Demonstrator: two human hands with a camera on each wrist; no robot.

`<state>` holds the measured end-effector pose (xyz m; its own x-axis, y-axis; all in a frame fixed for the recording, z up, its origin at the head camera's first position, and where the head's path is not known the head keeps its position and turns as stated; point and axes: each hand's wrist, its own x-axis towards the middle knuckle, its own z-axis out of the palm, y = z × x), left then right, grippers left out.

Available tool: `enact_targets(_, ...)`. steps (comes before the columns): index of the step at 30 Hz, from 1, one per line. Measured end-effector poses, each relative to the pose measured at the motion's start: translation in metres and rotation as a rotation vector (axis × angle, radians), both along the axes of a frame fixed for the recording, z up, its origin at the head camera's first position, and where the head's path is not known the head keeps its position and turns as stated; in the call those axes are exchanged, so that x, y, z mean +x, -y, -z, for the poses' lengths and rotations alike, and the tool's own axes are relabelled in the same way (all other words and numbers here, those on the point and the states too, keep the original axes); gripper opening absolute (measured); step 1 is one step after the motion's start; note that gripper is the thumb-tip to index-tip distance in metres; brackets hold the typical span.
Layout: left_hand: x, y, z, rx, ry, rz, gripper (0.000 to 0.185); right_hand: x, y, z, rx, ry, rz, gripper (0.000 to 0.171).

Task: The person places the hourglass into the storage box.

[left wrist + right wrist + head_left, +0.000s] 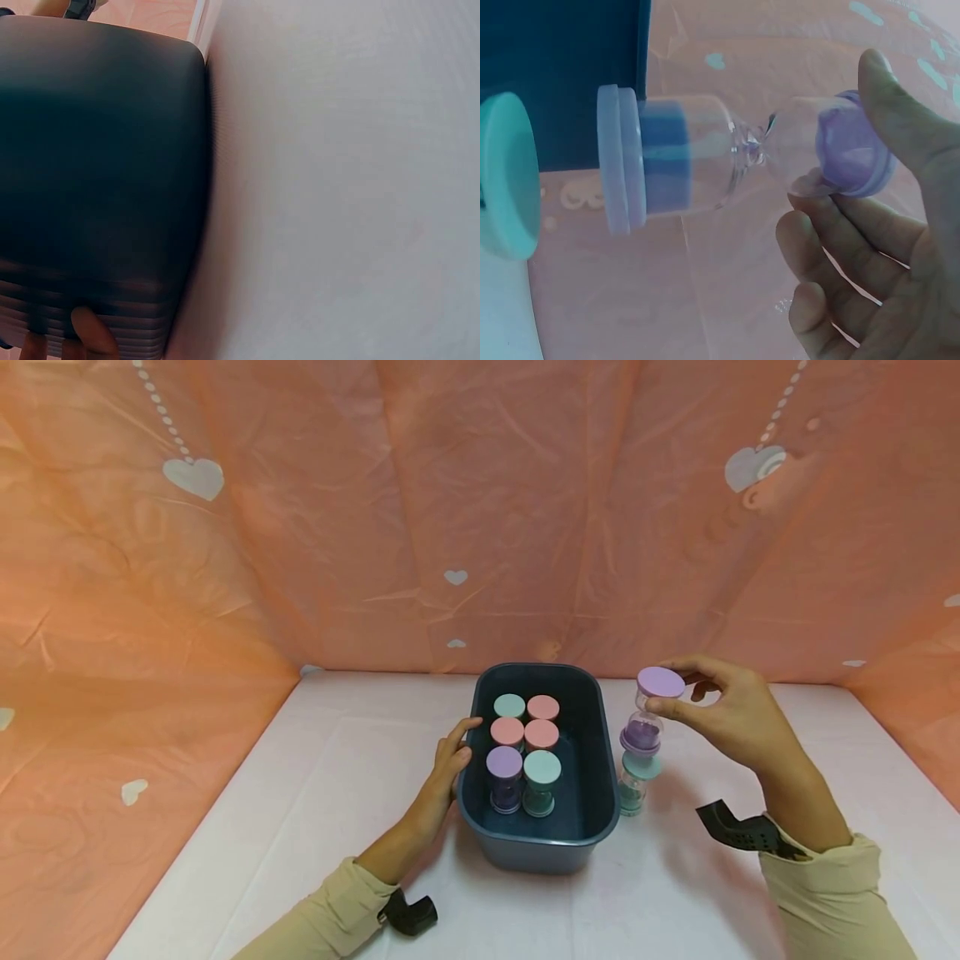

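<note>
Purple sand sat in the lower bulb of the purple hourglass (649, 713) as your right hand (731, 717) pinched its top cap between thumb and fingers. It stood upright on a teal hourglass (634, 782), just beside the dark blue bin (592, 827). Your left hand (448, 762) rested against the bin's left wall, fingers fairly straight, gripping nothing. Six more hourglasses (525, 752) stood inside.

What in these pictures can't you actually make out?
- Left hand: in the left wrist view only fingertips show at the bottom edge; the bin fills the rest, blurred.
- Timers in the bin: bodies of the back ones hidden by the front ones, head view.
- Teal timer: cut off by the left edge, right wrist view.
</note>
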<state>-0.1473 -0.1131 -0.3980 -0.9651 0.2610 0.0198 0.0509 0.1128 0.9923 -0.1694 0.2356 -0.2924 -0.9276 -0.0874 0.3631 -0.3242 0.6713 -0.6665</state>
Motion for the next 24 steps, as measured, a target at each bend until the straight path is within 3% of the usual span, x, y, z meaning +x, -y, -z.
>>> enact_targets(24,0.0,0.0,0.0,0.003,-0.003,-0.003,0.051,0.014,0.02,-0.006,-0.004,-0.039,-0.009,0.04)
